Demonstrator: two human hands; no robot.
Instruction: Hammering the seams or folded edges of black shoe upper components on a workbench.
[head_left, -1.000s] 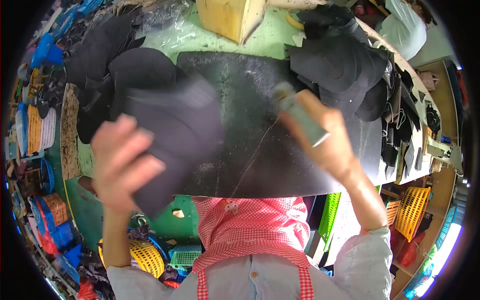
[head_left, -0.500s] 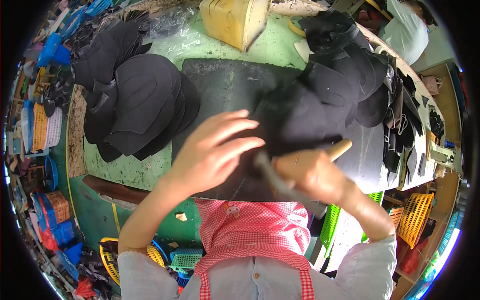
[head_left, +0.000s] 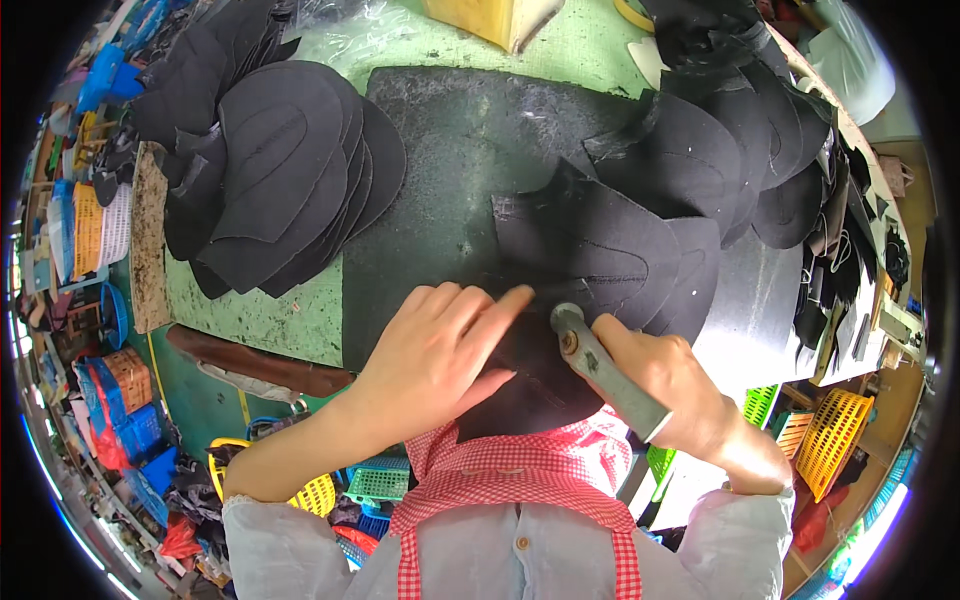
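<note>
My right hand is closed around a hammer with a grey metal head; its round face is just beside my left fingertips. My left hand lies with fingers stretched out on a black cut piece at the front edge of the black mat. This piece reaches over the edge against my checked apron. Just beyond my hands, a few overlapping black pieces with curved stitched lines lie on the mat.
At the left stands a fanned stack of black pieces. More black pieces are heaped at the right. A yellow container sits at the back. Below the table are a yellow basket and a green basket.
The hammer and my right hand, blurred before, now show sharply, slightly lower. My left hand has come down onto the black piece at the front edge. The dark pieces beyond are sharp now.
</note>
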